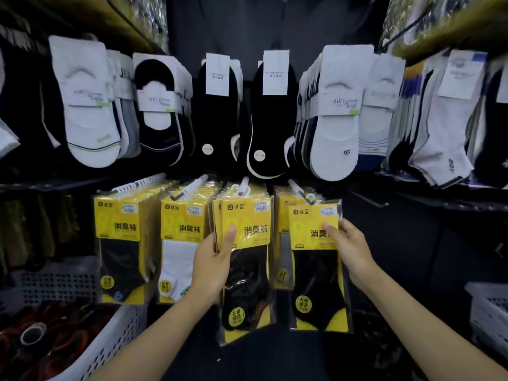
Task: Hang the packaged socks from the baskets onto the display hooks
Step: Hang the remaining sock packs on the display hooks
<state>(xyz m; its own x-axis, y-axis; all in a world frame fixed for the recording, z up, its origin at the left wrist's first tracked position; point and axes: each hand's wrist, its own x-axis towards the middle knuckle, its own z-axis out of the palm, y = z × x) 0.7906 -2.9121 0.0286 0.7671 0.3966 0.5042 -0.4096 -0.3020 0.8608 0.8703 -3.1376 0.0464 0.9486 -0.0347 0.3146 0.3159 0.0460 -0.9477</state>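
left hand [215,259] grips pack stack [248,284] by its left edge, thumb on front; right hand [347,250] pinches single pack [316,276] at right edge.

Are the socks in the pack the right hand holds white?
No, the right hand grips a yellow pack with black socks inside.

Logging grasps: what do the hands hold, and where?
Left hand grips the third sock pack by its left edge; right hand grips the fourth sock pack by its right edge.
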